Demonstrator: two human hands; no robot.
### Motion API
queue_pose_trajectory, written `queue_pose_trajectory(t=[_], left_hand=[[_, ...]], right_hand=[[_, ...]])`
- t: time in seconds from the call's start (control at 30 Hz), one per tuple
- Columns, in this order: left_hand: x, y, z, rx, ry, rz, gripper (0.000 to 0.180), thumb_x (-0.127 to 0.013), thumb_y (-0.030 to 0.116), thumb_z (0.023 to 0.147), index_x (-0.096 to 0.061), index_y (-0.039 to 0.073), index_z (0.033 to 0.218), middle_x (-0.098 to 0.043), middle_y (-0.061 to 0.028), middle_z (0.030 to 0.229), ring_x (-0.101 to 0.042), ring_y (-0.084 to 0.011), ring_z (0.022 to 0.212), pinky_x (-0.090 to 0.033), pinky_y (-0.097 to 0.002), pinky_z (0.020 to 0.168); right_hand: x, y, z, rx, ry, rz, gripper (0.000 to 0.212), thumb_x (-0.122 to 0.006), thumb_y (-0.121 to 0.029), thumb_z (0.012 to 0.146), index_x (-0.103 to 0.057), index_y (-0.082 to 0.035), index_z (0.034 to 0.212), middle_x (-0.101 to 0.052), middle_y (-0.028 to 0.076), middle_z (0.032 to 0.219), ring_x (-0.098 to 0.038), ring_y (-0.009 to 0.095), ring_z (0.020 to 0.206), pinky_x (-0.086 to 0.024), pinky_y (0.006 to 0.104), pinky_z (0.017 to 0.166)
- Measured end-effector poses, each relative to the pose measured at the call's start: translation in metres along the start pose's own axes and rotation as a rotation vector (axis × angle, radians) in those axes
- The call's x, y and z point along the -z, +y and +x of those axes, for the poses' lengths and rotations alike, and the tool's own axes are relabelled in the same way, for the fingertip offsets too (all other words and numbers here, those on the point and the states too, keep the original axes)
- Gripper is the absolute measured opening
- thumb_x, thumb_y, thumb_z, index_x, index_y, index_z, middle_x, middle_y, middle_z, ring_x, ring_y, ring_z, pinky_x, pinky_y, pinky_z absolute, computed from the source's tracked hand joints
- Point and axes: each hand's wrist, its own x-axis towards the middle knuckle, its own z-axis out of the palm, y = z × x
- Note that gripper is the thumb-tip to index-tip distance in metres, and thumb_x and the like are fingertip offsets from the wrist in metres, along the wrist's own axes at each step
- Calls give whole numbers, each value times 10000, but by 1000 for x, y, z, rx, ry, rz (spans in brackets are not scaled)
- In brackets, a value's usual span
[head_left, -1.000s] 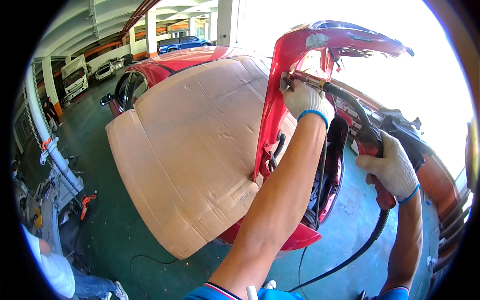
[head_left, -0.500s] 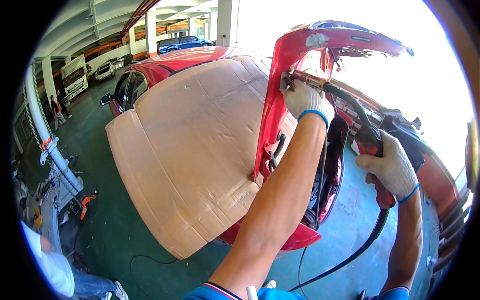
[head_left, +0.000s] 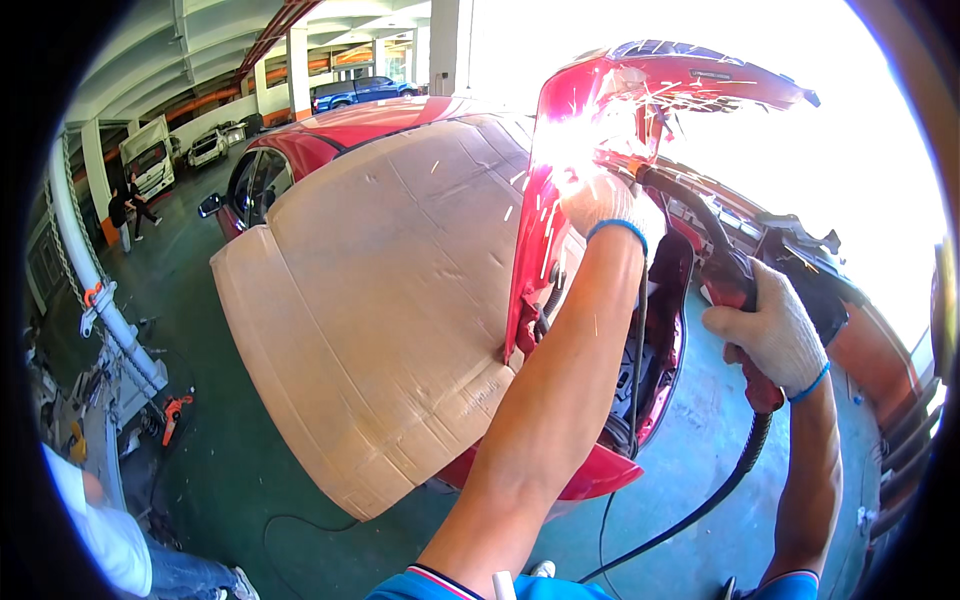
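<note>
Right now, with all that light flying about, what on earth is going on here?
A person's gloved right hand grips a red-and-black torch, probably a welding one. The gloved left hand is up by its front end, at an upright red body panel; glare hides exactly what that hand holds. A bright flash is burning there, with sparks spraying outward. Beside the panel, a big sheet of cardboard covers part of the red car.

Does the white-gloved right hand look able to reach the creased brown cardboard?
Probably not: the right hand grips the red and black torch; the left forearm partly blocks the cardboard.
</note>
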Motion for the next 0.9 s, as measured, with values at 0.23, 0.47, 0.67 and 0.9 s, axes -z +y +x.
queue_pose_trajectory(t=[0.23,0.47,0.67,0.9], left_hand=[[-2,-2,2,6,43,69,294,-609,241,1092,-594,169,1377,-640,-98,852,-624,-179,608,-491,-321,494],[4,-1,-3,-60,-12,216,347,-593,237,1071,-592,399,1378,-679,-40,837,-644,-191,635,-601,-379,594],[5,2,-6,-92,-44,194,412,-577,190,1065,-576,389,1426,-648,-35,842,-616,-176,650,-587,-414,645],[-1,0,2,-113,19,213,174,-536,210,1087,-628,194,1233,-634,-70,797,-609,-207,608,-575,-394,620]], right_hand=[[8,17,-14,-9,59,129,387,-773,-117,827,-633,23,1160,-655,62,821,-657,133,581,-550,296,514],[17,42,-40,-79,116,222,442,-771,-45,780,-627,12,1194,-648,54,869,-638,135,604,-553,311,530],[19,55,-53,-109,117,244,423,-775,-44,767,-636,7,1164,-653,57,881,-646,139,624,-566,314,548],[17,65,-55,-117,114,265,420,-780,-40,768,-638,1,1161,-660,60,874,-660,143,646,-573,318,558]])
